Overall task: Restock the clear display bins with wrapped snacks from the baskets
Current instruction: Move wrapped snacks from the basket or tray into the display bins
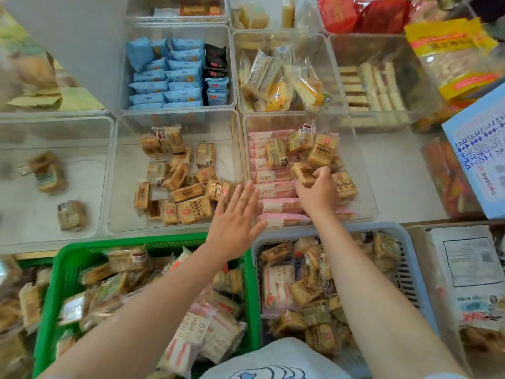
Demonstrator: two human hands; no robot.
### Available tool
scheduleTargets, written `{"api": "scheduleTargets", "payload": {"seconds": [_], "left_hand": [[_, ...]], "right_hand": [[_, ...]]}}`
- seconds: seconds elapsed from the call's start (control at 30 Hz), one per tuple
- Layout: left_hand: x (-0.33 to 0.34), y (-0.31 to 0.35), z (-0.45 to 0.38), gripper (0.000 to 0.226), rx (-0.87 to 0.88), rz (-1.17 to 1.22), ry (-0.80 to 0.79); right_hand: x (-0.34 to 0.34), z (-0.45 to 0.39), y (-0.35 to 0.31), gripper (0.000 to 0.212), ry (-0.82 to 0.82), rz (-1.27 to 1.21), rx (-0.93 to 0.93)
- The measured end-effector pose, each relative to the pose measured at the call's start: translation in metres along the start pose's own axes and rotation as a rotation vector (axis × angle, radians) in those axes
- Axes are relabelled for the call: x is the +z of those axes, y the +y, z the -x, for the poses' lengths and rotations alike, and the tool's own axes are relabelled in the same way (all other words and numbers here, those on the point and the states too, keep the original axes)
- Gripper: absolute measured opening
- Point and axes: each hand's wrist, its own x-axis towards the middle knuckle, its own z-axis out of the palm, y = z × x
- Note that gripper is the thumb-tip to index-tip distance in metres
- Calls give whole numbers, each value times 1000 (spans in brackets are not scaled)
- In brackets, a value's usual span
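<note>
The right hand reaches into the clear plastic display bin with rows of pink wrapped snacks, its fingers curled round a brown wrapped toast packet on top of the pink rows; more brown packets lie heaped just behind it toward the bin's far wall. The left hand hovers flat, fingers straight and slightly spread, over the shared rims between that bin and the neighbouring clear bin of loose brown packets, whose floor shows bare patches at its right and near edges. Below, the green plastic basket and the grey-blue plastic basket sit side by side, rims touching, both piled with wrapped snacks.
</note>
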Motion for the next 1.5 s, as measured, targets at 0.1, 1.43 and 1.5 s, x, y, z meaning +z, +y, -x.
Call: {"api": "scheduleTargets", "payload": {"seconds": [0.1, 1.43, 1.5], "left_hand": [[-16, 3, 0, 68, -47, 298, -34], [-4, -7, -16, 79, 20, 144, 97], [1, -1, -20, 81, 8, 43, 92]], "right_hand": [[-14, 21, -4, 50, -128, -149, -85], [-29, 4, -62, 43, -60, 31, -320], [-39, -22, -50, 50, 7, 79, -278]]}}
